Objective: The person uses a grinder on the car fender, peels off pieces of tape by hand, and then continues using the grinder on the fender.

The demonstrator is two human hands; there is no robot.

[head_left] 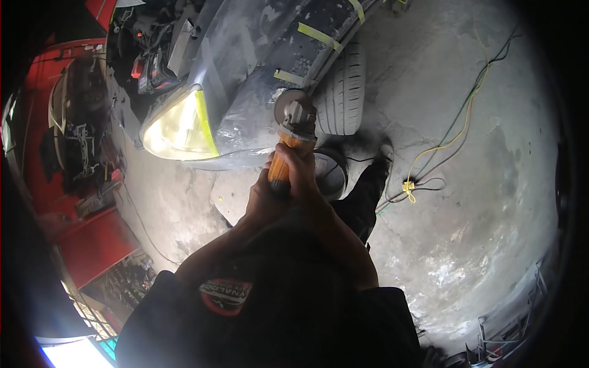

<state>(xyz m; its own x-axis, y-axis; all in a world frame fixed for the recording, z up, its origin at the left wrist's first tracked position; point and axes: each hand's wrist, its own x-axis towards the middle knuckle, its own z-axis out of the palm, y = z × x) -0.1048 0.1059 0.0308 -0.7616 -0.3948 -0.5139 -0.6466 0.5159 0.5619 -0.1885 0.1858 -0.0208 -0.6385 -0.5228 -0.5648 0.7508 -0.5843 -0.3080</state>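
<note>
Both of my hands are wrapped round an orange angle grinder (294,145). My left hand (264,197) holds the rear of its body, and my right hand (297,172) grips it further forward. The grinder's round disc (291,105) is at the car's grey fender (248,113), near the wheel side; whether it touches the metal I cannot tell. To the left of the disc is the lit headlight (178,127), edged with yellow-green tape (206,124). More tape strips (319,36) cross the dark bodywork above.
A tyre (342,92) stands right of the fender. Below it is a round container (329,175), near my leg (362,199). Cables with a yellow connector (408,186) lie on the concrete floor (466,227). The open engine bay (153,46) and red shop furniture (95,245) are at left.
</note>
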